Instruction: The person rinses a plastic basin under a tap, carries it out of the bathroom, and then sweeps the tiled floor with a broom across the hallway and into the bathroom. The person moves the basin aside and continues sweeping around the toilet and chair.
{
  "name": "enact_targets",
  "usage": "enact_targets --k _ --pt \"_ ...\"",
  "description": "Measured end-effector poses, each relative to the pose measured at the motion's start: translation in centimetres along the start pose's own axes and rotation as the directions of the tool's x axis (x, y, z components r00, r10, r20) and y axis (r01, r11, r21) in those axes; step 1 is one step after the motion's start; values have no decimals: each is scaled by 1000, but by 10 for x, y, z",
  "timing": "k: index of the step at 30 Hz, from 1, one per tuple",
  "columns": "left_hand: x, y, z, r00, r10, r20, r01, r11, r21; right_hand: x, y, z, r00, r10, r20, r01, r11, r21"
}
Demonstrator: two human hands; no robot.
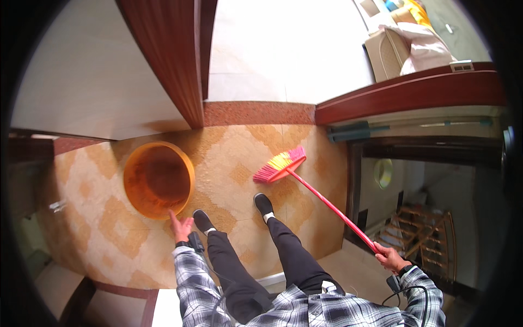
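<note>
My right hand [390, 258] is wrapped around the upper end of a red broom handle [331, 206]. Down at the floor, the broom head [282, 164] has pink and yellow bristles, angled ahead of my right foot. A large orange plastic bucket [186, 175] stands upright at the left, its inside dark and shaded. My left hand [182, 227] reaches to the bucket's near rim with the fingers apart. One fingertip overlaps the rim; whether it touches is not clear.
Patterned tan tile [241, 143] covers the floor, with a reddish stone threshold [259, 113] beyond. A wooden door frame [175, 61] rises at the left. On the right are a dark-framed glass panel [425, 175], a golden rack [425, 237] behind it, and a teal long-handled tool [355, 131].
</note>
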State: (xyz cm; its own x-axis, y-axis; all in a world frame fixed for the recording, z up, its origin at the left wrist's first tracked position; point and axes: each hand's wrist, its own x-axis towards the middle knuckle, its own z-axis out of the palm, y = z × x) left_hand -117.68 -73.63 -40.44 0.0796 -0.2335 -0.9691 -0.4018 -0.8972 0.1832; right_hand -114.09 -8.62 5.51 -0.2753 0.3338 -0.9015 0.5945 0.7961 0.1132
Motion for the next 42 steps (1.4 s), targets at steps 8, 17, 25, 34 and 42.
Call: enact_targets --k 8,17,25,34,42 --pt "75 35 8 938 285 198 -275 958 -78 -54 -62 55 987 159 14 -144 851 504" --pt "39 48 50 954 193 229 -188 981 -44 110 -167 62 886 -263 -382 416 814 405" --pt "-21 56 92 970 161 183 -193 965 178 89 -99 93 856 -336 -393 470 824 317" --pt "-100 -18 159 995 7 99 -69 769 636 -43 33 97 968 -133 -214 227 828 513" --pt "-131 -104 249 797 -260 545 -315 591 742 -38 71 112 979 194 -68 -78 656 751"
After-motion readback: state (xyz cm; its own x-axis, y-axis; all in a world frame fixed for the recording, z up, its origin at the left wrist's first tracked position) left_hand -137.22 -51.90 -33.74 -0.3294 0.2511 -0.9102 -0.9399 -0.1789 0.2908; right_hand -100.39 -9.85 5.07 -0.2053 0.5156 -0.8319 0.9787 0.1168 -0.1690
